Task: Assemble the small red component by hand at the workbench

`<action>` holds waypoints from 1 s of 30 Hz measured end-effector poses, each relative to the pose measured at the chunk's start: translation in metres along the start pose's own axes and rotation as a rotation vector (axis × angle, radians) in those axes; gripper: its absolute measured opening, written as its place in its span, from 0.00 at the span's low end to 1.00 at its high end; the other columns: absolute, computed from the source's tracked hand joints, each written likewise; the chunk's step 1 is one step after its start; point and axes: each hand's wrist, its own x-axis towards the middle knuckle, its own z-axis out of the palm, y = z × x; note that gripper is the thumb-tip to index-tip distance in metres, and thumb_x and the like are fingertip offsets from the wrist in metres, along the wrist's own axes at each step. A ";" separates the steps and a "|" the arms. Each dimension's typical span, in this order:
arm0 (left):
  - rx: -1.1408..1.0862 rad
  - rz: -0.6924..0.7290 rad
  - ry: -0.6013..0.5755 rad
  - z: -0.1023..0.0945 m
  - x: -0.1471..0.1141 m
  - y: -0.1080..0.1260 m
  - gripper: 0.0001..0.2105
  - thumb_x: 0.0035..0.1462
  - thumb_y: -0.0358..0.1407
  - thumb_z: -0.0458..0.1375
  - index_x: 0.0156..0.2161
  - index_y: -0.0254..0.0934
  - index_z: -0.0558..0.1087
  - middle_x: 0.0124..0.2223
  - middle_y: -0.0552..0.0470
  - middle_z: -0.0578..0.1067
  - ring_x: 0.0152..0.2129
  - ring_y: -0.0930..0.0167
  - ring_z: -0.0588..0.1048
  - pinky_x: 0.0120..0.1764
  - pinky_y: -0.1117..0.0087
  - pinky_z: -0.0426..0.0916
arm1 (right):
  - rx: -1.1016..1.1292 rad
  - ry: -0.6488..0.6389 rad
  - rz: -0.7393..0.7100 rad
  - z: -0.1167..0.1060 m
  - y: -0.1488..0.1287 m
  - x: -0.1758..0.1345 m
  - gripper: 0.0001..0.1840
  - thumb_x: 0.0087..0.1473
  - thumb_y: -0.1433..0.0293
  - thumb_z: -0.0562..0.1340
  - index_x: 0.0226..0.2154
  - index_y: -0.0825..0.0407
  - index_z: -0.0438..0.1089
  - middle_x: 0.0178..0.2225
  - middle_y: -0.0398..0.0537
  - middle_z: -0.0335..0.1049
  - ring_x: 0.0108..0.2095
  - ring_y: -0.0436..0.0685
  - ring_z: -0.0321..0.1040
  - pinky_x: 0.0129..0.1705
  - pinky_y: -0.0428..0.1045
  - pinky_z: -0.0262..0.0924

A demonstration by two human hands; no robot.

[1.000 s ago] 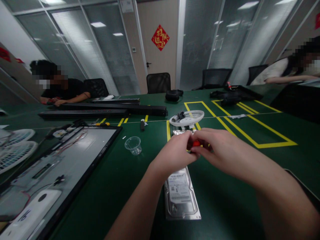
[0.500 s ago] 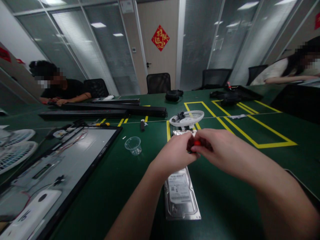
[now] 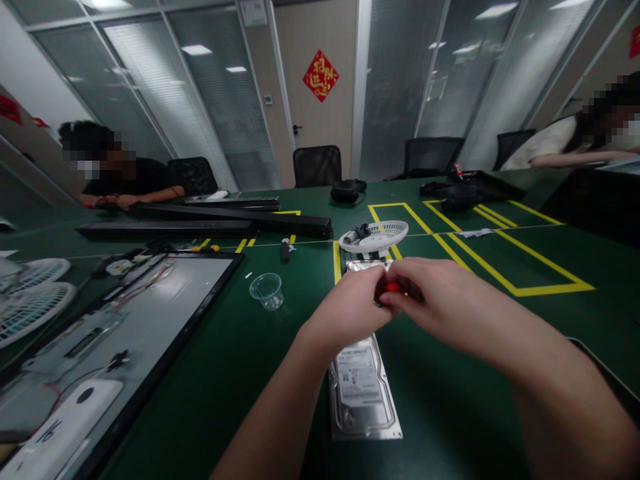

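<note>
My right hand (image 3: 435, 288) is closed, its fingertips pinching a small red thing (image 3: 392, 287); most of it is hidden, so its kind cannot be made out. Against those fingertips rests my left hand (image 3: 356, 303), also closed, and what it grips is covered by the fingers. Both hands are above the middle of the table. Below my left hand a silver hard drive (image 3: 361, 390) lies label up. Another shiny metal piece (image 3: 363, 265) shows just behind my hands.
A clear plastic cup (image 3: 267, 291) stands to the left. Beyond my hands is a white basket (image 3: 374, 237) with small dark parts. A large opened panel (image 3: 175, 293) fills the left side; long black bars (image 3: 200, 223) lie farther back. Two people sit at the far sides.
My right fingertips and the red thing have shifted very slightly to the left. My left hand stays put, and the hard drive lies as before.
</note>
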 end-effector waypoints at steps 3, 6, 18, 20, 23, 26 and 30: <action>-0.028 -0.014 0.027 0.000 -0.001 -0.001 0.13 0.58 0.29 0.62 0.49 0.37 0.76 0.49 0.44 0.84 0.45 0.60 0.82 0.45 0.62 0.75 | 0.043 0.016 -0.044 0.001 0.001 -0.002 0.09 0.63 0.75 0.66 0.45 0.50 0.78 0.44 0.52 0.79 0.42 0.62 0.75 0.41 0.54 0.66; -0.042 -0.023 0.055 0.000 -0.002 -0.001 0.13 0.58 0.28 0.62 0.49 0.37 0.74 0.48 0.45 0.83 0.45 0.60 0.82 0.44 0.63 0.75 | 0.092 0.019 -0.112 0.003 0.003 -0.003 0.17 0.62 0.82 0.59 0.47 0.49 0.77 0.49 0.52 0.78 0.46 0.61 0.75 0.48 0.55 0.66; -0.046 -0.017 0.038 0.001 -0.001 -0.001 0.14 0.57 0.27 0.62 0.49 0.37 0.75 0.49 0.46 0.83 0.44 0.62 0.82 0.45 0.64 0.75 | 0.065 0.006 -0.049 0.003 0.005 -0.003 0.14 0.62 0.79 0.63 0.47 0.48 0.77 0.46 0.50 0.78 0.43 0.62 0.75 0.44 0.54 0.64; -0.024 -0.031 0.053 0.000 -0.002 0.000 0.15 0.55 0.26 0.62 0.48 0.38 0.74 0.47 0.46 0.83 0.44 0.62 0.82 0.44 0.64 0.75 | 0.076 0.007 -0.073 0.004 0.005 -0.003 0.19 0.61 0.83 0.59 0.47 0.48 0.76 0.47 0.52 0.78 0.45 0.62 0.75 0.46 0.54 0.64; -0.021 -0.037 0.044 0.000 -0.002 0.001 0.15 0.55 0.27 0.63 0.48 0.38 0.74 0.48 0.46 0.83 0.44 0.61 0.81 0.43 0.63 0.74 | 0.072 0.002 -0.070 0.004 0.004 -0.002 0.15 0.64 0.81 0.60 0.46 0.49 0.77 0.47 0.53 0.79 0.45 0.62 0.75 0.46 0.54 0.65; -0.016 -0.013 0.032 0.000 -0.001 0.001 0.15 0.56 0.29 0.63 0.49 0.37 0.76 0.49 0.44 0.83 0.45 0.60 0.81 0.45 0.61 0.75 | 0.043 -0.023 -0.010 0.002 0.002 -0.001 0.06 0.65 0.73 0.65 0.44 0.50 0.77 0.42 0.51 0.80 0.40 0.62 0.75 0.38 0.53 0.63; -0.018 -0.008 0.023 -0.001 0.000 -0.001 0.15 0.55 0.26 0.61 0.49 0.37 0.76 0.50 0.45 0.83 0.45 0.60 0.81 0.47 0.61 0.75 | 0.045 0.007 -0.017 0.002 0.001 -0.003 0.09 0.64 0.72 0.67 0.47 0.49 0.77 0.45 0.52 0.80 0.43 0.63 0.76 0.41 0.54 0.64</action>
